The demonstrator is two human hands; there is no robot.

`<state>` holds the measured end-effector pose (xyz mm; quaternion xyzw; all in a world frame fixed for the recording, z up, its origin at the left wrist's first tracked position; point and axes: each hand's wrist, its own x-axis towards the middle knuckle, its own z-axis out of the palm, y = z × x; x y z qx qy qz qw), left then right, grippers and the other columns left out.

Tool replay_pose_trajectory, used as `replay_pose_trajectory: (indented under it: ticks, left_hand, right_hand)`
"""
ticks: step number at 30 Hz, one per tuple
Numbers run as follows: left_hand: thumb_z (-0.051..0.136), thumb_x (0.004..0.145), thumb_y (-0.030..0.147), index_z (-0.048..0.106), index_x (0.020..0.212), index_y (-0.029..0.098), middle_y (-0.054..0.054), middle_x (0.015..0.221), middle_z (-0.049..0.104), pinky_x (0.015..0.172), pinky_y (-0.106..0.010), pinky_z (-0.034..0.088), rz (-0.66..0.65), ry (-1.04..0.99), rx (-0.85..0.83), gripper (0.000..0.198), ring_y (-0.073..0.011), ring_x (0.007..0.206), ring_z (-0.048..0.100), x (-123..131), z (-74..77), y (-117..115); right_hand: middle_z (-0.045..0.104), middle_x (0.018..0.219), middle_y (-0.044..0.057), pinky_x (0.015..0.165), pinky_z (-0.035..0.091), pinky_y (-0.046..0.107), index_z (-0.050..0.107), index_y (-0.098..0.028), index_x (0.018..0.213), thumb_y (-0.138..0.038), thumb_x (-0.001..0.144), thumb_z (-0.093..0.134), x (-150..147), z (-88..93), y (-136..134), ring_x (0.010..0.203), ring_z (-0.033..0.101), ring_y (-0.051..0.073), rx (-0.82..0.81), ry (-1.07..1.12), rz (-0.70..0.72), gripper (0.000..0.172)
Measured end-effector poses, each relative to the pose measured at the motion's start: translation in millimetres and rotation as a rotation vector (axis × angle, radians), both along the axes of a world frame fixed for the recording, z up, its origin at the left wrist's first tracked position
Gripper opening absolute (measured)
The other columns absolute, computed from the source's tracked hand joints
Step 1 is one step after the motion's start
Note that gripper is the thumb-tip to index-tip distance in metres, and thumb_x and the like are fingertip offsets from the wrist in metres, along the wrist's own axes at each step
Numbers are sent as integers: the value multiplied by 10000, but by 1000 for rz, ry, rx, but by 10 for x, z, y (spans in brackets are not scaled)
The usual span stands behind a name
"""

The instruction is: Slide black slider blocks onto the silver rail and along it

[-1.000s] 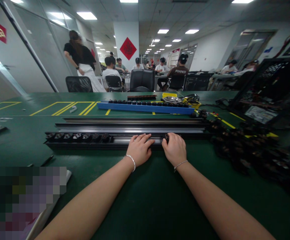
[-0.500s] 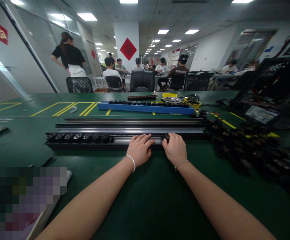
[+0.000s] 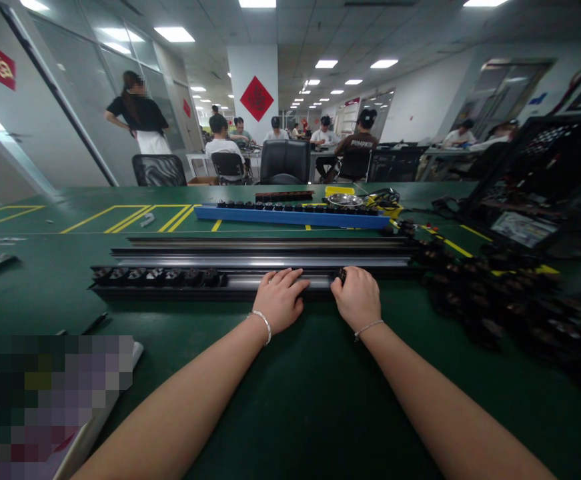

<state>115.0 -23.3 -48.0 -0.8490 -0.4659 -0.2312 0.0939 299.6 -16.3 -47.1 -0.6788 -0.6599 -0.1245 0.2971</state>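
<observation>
A long black rail [image 3: 163, 292] with a silvery channel lies across the green table in front of me. Several black parts [image 3: 173, 276] sit in a row in its left end. My left hand [image 3: 279, 301] rests on the middle of the rail, fingers spread over the channel, holding nothing. Farther right along the same rail, my right hand [image 3: 357, 299] has its fingers closed round a small black part [image 3: 341, 275], which is partly hidden by the fingers. Bare channel shows between the two hands.
More rails [image 3: 265, 251] lie just behind. A blue rail [image 3: 290, 215] holding black parts is farther back. Loose black parts [image 3: 510, 300] are heaped at the right, near a dark-framed box [image 3: 525, 180]. A pixelated object [image 3: 55, 400] is at lower left. People sit beyond the table.
My right hand has moved slightly to the right along the rail with the small black part. My left hand has stayed in place.
</observation>
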Motion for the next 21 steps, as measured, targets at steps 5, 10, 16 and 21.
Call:
replay_pose_trajectory:
  ticks: [5, 10, 16, 21]
  left_hand:
    - [522, 790, 243, 577, 1170, 311, -11, 1352, 515, 1022, -448, 324, -7, -2, 9, 389, -222, 1242, 442, -4, -3, 0]
    - [529, 788, 240, 582, 1167, 320, -10, 1344, 523, 1022, -451, 329, 2, -4, 2, 391, -225, 1237, 447, -4, 3, -5]
    - [525, 789, 241, 581, 1168, 320, -8, 1350, 517, 1027, -454, 322, -2, -3, -4, 391, -227, 1243, 440, 1, 4, -3]
    - [516, 801, 253, 574, 1172, 317, -4, 1359, 508, 1030, -450, 316, -1, 3, 4, 381, -223, 1249, 436, -6, -8, 3]
  right_hand:
    - [627, 961, 143, 853, 372, 373, 587, -130, 930, -274, 822, 422, 51, 12, -6, 945, 525, 259, -23, 5, -17, 244]
    - [619, 948, 142, 854, 381, 376, 588, -132, 946, -263, 811, 431, 70, -23, 20, 956, 514, 259, -3, 26, 6, 245]
    - [609, 961, 143, 878, 386, 381, 585, -130, 953, -252, 812, 423, 134, -60, 48, 980, 507, 260, 28, 50, 32, 246]
    - [612, 984, 152, 888, 390, 373, 583, -114, 948, -256, 809, 429, 138, -37, 41, 989, 502, 268, -7, 51, 7, 251]
